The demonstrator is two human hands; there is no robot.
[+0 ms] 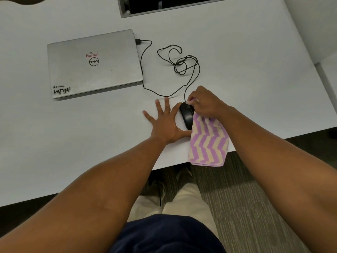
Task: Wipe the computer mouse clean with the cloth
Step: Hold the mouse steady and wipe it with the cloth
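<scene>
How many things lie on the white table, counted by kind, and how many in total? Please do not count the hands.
Laptop, closed: 1
Mouse, black, with its cable: 1
Cloth, purple and cream zigzag, partly over the table edge: 1
Total: 3

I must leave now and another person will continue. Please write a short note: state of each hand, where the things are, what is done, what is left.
Left hand: open, fingers spread flat on the white table, index finger and thumb bracing the black wired mouse.
Right hand: grips the purple-and-cream zigzag cloth at the mouse's front right; the rest of the cloth hangs over the table edge.
Done: wiping is under way; how much cannot be told.
Left: wipe the whole mouse.
</scene>
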